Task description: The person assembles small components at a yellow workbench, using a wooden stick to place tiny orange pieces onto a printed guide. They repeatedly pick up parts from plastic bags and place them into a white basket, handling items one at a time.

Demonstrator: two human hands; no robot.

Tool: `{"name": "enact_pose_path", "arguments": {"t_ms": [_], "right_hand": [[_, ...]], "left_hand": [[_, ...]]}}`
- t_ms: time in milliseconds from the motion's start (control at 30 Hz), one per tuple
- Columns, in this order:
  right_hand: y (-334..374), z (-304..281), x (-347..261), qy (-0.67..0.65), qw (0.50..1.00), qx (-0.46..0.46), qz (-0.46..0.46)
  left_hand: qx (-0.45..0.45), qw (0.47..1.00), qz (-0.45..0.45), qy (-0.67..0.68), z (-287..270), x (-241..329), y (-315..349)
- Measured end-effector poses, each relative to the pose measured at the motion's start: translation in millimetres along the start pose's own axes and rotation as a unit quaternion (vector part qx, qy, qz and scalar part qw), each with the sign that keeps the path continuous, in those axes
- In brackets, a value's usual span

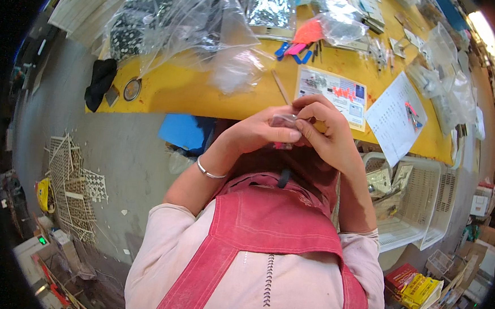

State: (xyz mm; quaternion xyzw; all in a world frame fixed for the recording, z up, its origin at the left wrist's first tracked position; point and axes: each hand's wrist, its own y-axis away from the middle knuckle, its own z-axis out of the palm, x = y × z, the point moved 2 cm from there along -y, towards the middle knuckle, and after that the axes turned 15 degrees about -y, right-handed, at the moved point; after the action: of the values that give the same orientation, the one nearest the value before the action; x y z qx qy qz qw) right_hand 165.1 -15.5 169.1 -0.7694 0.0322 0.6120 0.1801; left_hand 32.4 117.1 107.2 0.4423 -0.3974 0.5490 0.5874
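Packet (284, 119) Held by Both Ends at Edge of Yellow Worktable (183, 94)

Clasped between two bare hands, in line with the near edge of the surface as seen from above. At the packet's left end, left hand (262, 128) closed around it, thumb stretched along its lower side and pointing right, fingers mostly hidden behind. At its right end, right hand (326, 125) with thumb and forefinger pinched together on the rim, remaining fingers bent above. Small and clear, exposed across the middle between the two grips, with contents too blurred to name. Beneath the left thumb, a sliver of pink (280, 146), impossible to tell whether part of the packet. On the left wrist, silver bangle (207, 171).

Just beyond the hands, wooden stick (280, 87) on the surface, pointing away from the near edge. To its right, printed card (324, 85); farther right, jutting past the near edge, white sheet (390, 121) topped by small hand tool (413, 116). By the near left corner, round disc (132, 89) and black cloth (100, 83). Toward the far edge, clear plastic bags (192, 32). Below the near edge at right, white crate (414, 213) with flat pouches (379, 182) inside.
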Motion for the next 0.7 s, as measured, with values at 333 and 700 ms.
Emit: {"name": "enact_pose_path", "arguments": {"t_ms": [333,700], "right_hand": [[47,-18,37,-0.243,0.933,0.229,0.137],[76,-30,45,-0.273,0.916,0.261,0.134]], "left_hand": [[0.171,0.981,0.018,-0.088,9,-1,-28],[0.174,0.978,0.029,-0.115,39,-10,-60]]}}
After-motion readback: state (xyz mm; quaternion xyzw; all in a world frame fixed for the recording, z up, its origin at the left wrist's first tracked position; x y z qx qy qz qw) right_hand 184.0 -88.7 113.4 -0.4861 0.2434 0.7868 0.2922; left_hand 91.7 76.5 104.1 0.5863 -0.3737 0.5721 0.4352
